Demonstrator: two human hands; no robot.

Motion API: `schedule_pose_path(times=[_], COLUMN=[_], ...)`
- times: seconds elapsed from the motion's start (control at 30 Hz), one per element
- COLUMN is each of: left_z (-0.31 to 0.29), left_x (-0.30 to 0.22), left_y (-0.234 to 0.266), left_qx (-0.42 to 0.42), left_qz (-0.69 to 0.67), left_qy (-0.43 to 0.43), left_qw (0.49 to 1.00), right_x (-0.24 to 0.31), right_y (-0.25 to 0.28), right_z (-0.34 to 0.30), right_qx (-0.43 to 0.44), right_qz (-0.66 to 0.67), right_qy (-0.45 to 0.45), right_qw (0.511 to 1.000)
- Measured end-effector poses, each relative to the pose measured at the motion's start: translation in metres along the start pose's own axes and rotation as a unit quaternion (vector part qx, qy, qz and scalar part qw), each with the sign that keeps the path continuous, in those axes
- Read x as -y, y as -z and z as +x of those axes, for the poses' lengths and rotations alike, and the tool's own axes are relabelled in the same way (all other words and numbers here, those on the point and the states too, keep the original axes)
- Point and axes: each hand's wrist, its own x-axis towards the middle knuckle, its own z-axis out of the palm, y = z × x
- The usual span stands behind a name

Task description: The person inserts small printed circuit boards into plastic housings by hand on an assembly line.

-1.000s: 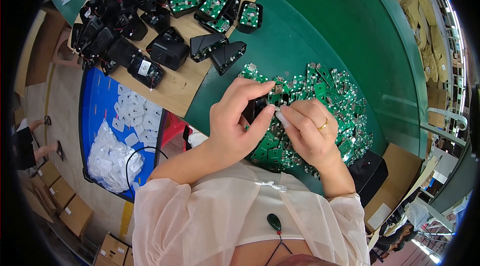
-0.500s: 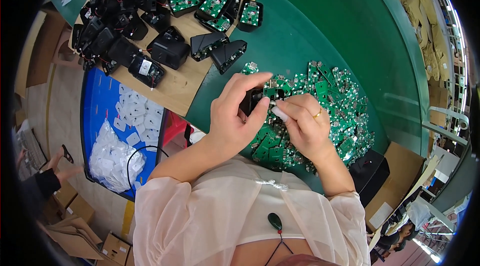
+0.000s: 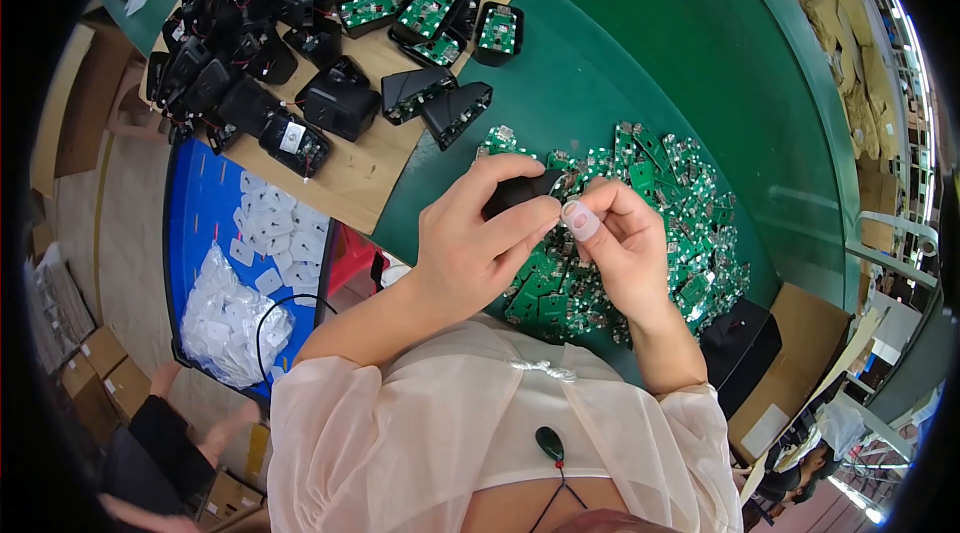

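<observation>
My left hand is closed around a black plastic housing, whose dark outer side is turned up. At the housing's right end, the thumb and fingers of my right hand are pinched together. A pale cover is on the tip of the right thumb. What the right fingertips grip, if anything, is too small to tell. Under and beyond both hands spreads a heap of green circuit boards on the green table. Several housings fitted with circuit boards stand ahead of my left hand.
Black housings with wires are piled on a cardboard sheet at the far left. A blue tray at the left holds white flat pieces and a clear plastic bag. An open carton stands at the right.
The housing has been turned, so its green board no longer faces up. My left fingers have closed further over it, and my right hand has rolled thumb-up. At lower left, another person has moved nearer.
</observation>
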Motion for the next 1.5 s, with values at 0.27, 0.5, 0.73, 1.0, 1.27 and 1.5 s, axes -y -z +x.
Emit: schedule_pose_path(times=[0.27,0.5,0.73,1.0,1.27,1.5], left_z=[0.002,-0.002,-0.001,0.006,0.007,0.007], left_x=[-0.004,0.001,-0.005,-0.013,-0.020,-0.017], left_y=[0.004,0.005,0.007,0.010,0.012,0.011], left_qx=[0.032,0.085,0.094,-0.001,-0.005,-0.006], left_qz=[-0.162,-0.278,-0.282,-0.064,-0.041,-0.026], left_qy=[0.154,0.207,0.202,0.119,0.126,0.099], left_qw=[0.974,0.934,0.933,0.991,0.991,0.995], right_x=[0.006,0.011,0.012,0.005,0.005,0.007], right_y=[-0.008,-0.010,-0.009,-0.006,-0.008,-0.004], right_z=[0.003,0.000,-0.002,-0.002,-0.001,0.002], right_qx=[-0.036,-0.023,-0.054,-0.046,-0.041,-0.008], right_qz=[-0.344,-0.347,-0.388,-0.472,-0.479,-0.496], right_qy=[0.297,0.292,0.346,0.407,0.406,0.406], right_qw=[0.890,0.891,0.852,0.781,0.777,0.767])
